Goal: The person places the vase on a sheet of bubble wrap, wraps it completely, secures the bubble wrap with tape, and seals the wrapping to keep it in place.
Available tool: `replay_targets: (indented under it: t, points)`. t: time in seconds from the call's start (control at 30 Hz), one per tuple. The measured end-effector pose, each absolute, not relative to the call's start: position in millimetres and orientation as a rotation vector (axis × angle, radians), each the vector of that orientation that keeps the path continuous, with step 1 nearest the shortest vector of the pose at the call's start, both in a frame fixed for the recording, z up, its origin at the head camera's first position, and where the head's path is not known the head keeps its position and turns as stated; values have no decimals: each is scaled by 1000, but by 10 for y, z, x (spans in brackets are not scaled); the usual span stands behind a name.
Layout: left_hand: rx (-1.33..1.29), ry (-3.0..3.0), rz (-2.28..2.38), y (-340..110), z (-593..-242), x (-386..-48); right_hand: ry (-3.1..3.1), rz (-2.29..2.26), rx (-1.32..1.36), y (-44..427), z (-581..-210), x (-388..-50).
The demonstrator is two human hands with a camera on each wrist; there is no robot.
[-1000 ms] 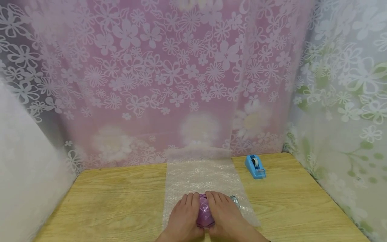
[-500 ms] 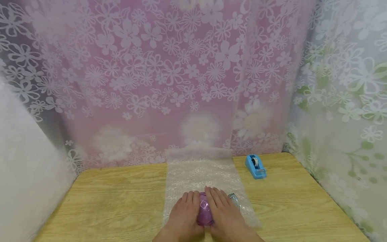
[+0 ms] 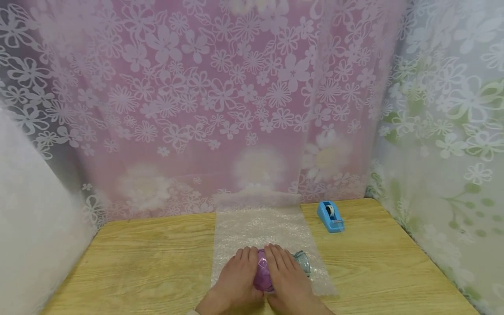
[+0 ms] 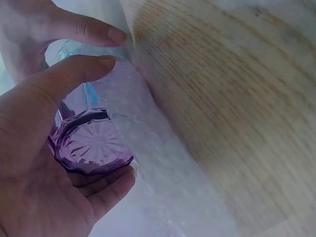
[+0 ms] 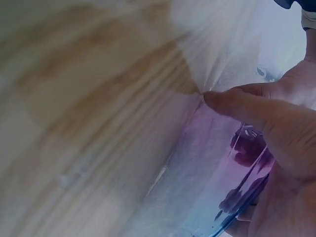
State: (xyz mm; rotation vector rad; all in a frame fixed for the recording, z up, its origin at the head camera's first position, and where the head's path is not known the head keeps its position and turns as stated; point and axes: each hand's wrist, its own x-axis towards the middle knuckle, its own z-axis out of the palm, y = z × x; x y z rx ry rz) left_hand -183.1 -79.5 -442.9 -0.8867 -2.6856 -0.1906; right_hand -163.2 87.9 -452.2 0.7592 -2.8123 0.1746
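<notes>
A faceted glass vase, purple at its base and fading to clear blue at the flared end, lies sideways on a sheet of bubble wrap. My left hand grips the purple end; in the left wrist view its fingers curl by the round base and its thumb lies on the wrap's near edge. My right hand holds the vase's middle, fingers over the top. Its thumb rests at the wrap's edge in the right wrist view. The pale blue flared end sticks out to the right.
A blue tape dispenser with a roll of tape stands at the back right of the wooden table. Flowered curtains hang behind and to the sides. The far end of the wrap rises against the back curtain.
The vase has turned a little under my hands, its facets shifting. More of the pale blue flared end shows beside my right hand, and less purple shows between the hands.
</notes>
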Motion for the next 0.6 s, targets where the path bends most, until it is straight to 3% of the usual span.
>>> replay_targets:
  t: [0.6]
  points:
    - [-935, -2781, -299, -846, -4427, -1919, -2736, 88, 827, 861, -4384, -1772]
